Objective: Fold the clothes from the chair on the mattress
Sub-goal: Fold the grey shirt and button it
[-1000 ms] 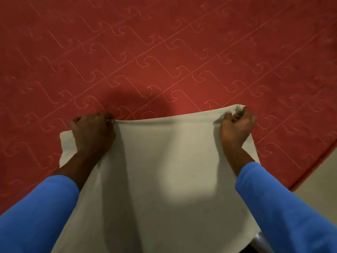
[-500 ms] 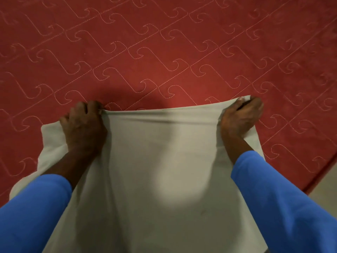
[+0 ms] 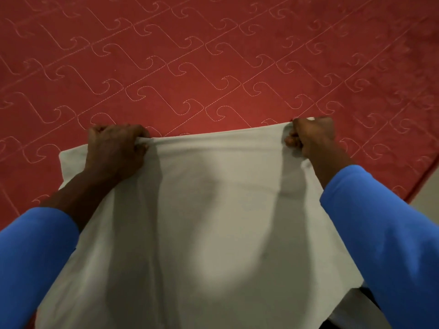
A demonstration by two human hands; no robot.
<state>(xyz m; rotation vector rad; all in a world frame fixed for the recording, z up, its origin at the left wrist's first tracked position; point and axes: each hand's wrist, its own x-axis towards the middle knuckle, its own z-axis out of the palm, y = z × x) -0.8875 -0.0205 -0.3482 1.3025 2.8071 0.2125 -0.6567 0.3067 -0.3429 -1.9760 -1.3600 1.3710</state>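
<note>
A plain off-white garment [image 3: 209,210] stretches from the bottom of the view up over a red quilted mattress [image 3: 190,67]. My left hand [image 3: 114,150] grips its far edge at the left with curled fingers. My right hand [image 3: 311,136] grips the same edge at the right corner. The edge runs taut between both fists. A flap of the cloth sticks out left of my left hand and lies on the mattress. Both arms wear blue sleeves. The garment's near end is out of view below.
The mattress, stitched with pale swirl patterns, fills the upper view. Its edge runs diagonally at the right, with pale floor [image 3: 427,191] beyond. A dark shape [image 3: 342,314] shows under the cloth at the bottom right.
Both hands have carried the cloth's far edge further out over the mattress, and my fingers have curled tighter into fists on it.
</note>
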